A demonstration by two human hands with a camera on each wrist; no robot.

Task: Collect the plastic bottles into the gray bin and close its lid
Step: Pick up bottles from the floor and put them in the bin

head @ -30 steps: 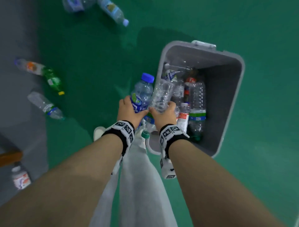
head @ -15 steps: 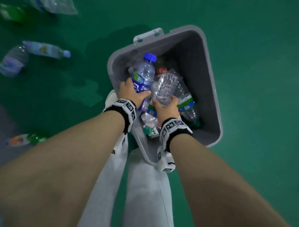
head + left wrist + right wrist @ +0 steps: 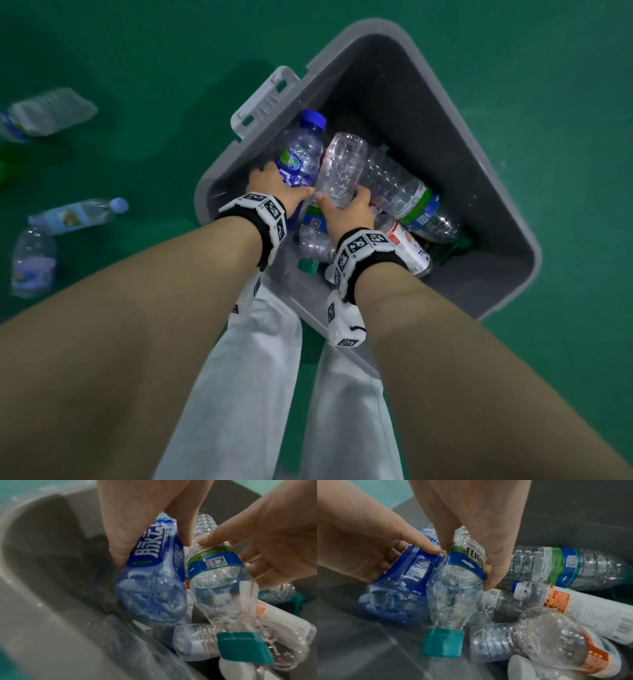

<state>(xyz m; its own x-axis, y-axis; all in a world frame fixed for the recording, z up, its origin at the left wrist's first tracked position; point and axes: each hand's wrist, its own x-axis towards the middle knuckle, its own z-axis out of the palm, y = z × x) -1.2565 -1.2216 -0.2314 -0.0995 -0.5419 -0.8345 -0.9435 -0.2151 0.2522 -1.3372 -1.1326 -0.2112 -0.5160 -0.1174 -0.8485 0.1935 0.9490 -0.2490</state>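
The gray bin (image 3: 486,192) stands open on the green floor with several plastic bottles lying in it. Both my hands are inside it, side by side. My left hand (image 3: 279,186) grips a blue-labelled bottle (image 3: 303,150) with a blue cap, its base pointing down in the left wrist view (image 3: 154,588). My right hand (image 3: 346,209) grips a clear bottle (image 3: 342,164) held upside down. Its teal cap (image 3: 442,642) is close to the bin's near wall. My thumbs nearly touch between the two bottles.
Three loose bottles lie on the floor left of the bin: a crushed clear one (image 3: 51,109), one with a pale cap (image 3: 78,214) and one nearer me (image 3: 32,260). A latch handle (image 3: 263,102) sticks out from the bin's left rim. My legs stand against the near rim.
Both hands have gone from the bin's near rim down into the bin, carrying their bottles. My view has swung, so the bin now sits straight under the hands.
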